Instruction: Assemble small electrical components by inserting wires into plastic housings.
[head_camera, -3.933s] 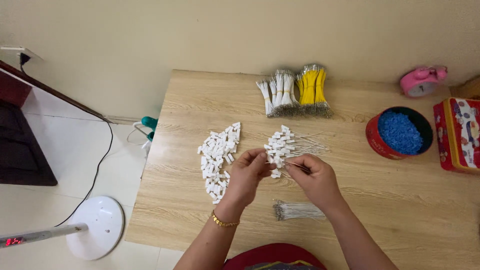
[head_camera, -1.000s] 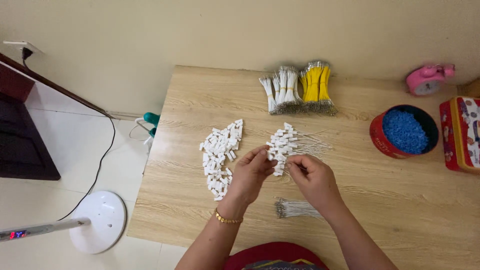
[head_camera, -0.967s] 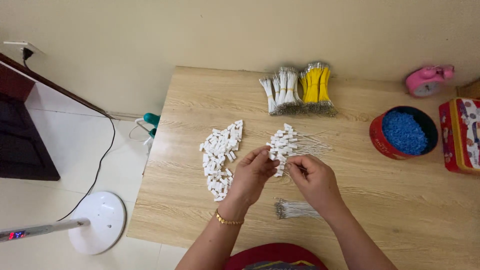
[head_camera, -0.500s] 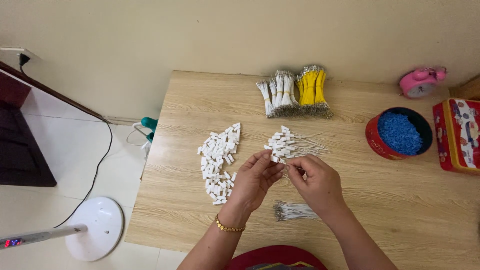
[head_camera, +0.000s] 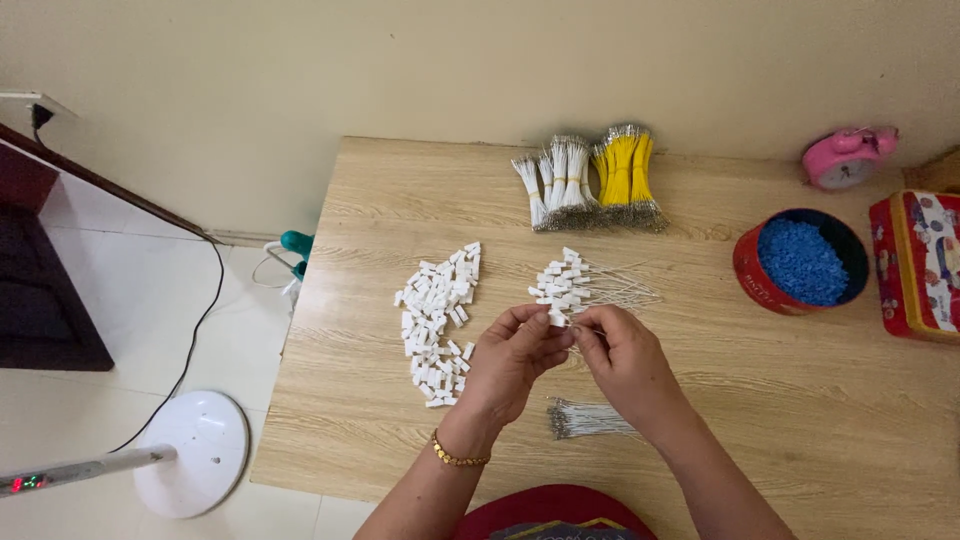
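My left hand (head_camera: 512, 362) and my right hand (head_camera: 622, 362) meet at the fingertips over the wooden table (head_camera: 760, 400). The left pinches a small white connector (head_camera: 556, 319); the right pinches a thin white wire at it. Just beyond lies a fan of white wires with connectors fitted (head_camera: 585, 285). A heap of loose white connectors (head_camera: 435, 318) lies left of my left hand. A small bundle of bare white wires (head_camera: 588, 418) rests under my right wrist.
Bundles of white wires (head_camera: 556, 185) and yellow wires (head_camera: 624, 175) lie at the table's far edge. A red tin of blue pieces (head_camera: 800, 262), a red box (head_camera: 918, 265) and a pink alarm clock (head_camera: 846, 158) stand at right. A white fan base (head_camera: 192, 452) and cable sit on the floor left.
My hands have stayed together in front of the fanned wires, with only small finger movements. The view shifted slightly.
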